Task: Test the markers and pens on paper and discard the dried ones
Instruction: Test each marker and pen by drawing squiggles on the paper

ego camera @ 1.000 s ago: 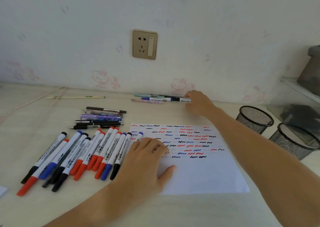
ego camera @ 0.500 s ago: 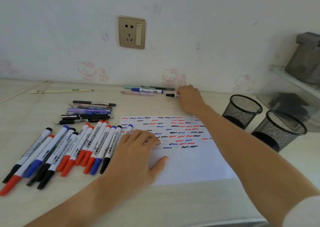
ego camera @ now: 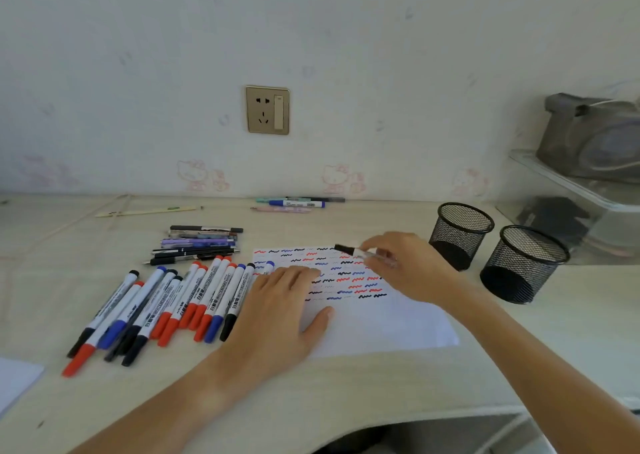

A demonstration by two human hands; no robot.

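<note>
My left hand (ego camera: 280, 310) lies flat with fingers straight, pressing the near left part of the paper (ego camera: 377, 325) onto the counter (ego camera: 346, 384). Just left of it a row of whiteboard markers (ego camera: 173, 304) lies side by side. My right hand (ego camera: 412, 266) hovers over the squiggle-covered top of the sheet, fingers and thumb pinching a black-capped marker (ego camera: 360, 252) that points left. Right of the paper stand two mesh cups (ego camera: 498, 249). Farther back lies a stack of pens (ego camera: 197, 244), and a few more pens (ego camera: 298, 203) rest against the wall.
</note>
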